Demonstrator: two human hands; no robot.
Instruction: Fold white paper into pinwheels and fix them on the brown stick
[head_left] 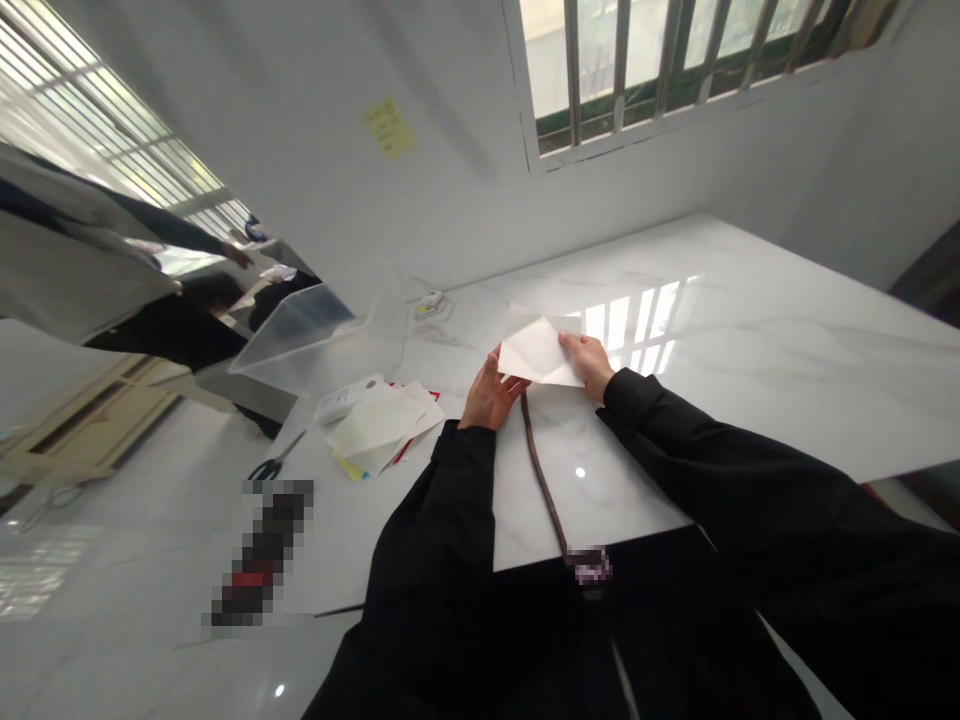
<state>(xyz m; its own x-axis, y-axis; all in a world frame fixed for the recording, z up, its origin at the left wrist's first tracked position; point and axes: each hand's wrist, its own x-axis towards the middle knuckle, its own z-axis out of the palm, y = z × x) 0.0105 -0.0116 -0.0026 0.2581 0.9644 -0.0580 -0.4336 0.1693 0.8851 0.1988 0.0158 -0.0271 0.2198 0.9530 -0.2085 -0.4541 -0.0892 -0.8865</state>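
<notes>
A folded sheet of white paper [536, 350] is held up between my two hands over the marble-patterned table [750, 330]. My left hand [491, 395] grips its lower left edge, thumb up and fingers partly beneath. On the right side of the sheet, my right hand [589, 365] pinches it with the thumb on top. A brown cord [541, 475] runs down from beneath the paper toward my body. To the left lies a loose pile of papers [382, 425], white with red and yellow pieces showing.
Black-handled scissors [266, 468] lie on the left, near a pixelated dark object [262, 555]. A clear plastic bin [300, 345] stands behind the pile. A small white item with a cord [430, 303] sits by the wall. Another person [97, 250] is at far left.
</notes>
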